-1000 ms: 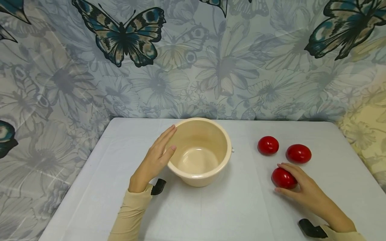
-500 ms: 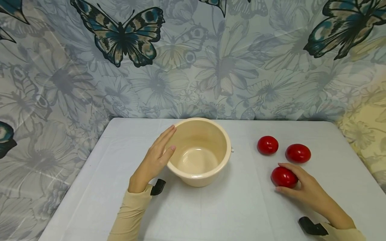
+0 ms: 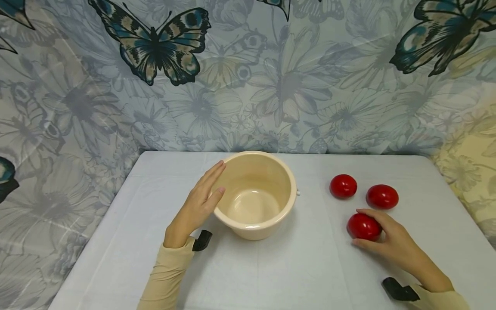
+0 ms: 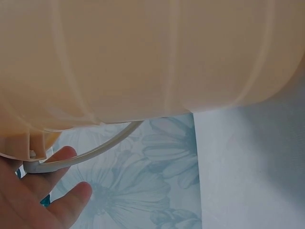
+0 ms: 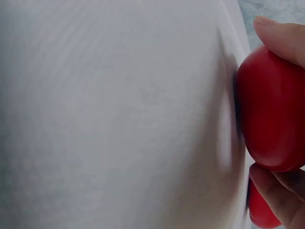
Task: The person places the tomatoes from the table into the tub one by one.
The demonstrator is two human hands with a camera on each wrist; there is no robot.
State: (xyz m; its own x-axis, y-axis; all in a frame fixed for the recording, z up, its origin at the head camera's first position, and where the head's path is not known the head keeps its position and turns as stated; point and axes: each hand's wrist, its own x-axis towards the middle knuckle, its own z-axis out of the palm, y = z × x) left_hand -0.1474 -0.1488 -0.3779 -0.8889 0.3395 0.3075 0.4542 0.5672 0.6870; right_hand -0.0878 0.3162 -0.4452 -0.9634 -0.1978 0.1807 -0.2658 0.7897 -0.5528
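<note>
And here's the right hand (image 3: 397, 247) on the nearest red piece (image 3: 363, 227), thumb on one side, fingers curled over the other: a real grip, out in the right half of the table (image 3: 302, 275). Call this the grasping step. Whether the piece has left the cloth is hard to say; the right wrist view shows a dark shadow under it but cuts off much of the hand.

Over to the left hand (image 3: 195, 204): fingers long and extended along the left side of the bucket (image 3: 253, 234), thumb apart, nothing clasped. That bucket stands upright close to the table's far edge, a little left of its middle, mouth tipped into view and nothing inside.

What does the next move call for? As I judge it, even pressure from thumb and fingers, then a straight lift, because a smooth, rounded skin like that could roll out of a lopsided pinch. A steady left hand at the bucket would help too.

Look at the surfaces! Glossy deep red, squat and rounded, bright highlights on top; two matching ones sit beyond, one farther left (image 3: 343, 186), one toward the far right corner (image 3: 382, 196). The bucket looks like cream plastic, thick-rimmed, tapering to a round base, with a slim, curved, pale handle (image 4: 102, 149) hanging below the rim. Under it all, soft white cloth, faintly creased; behind the far edge, a flowered, butterfly-printed backdrop (image 3: 290, 103).
</note>
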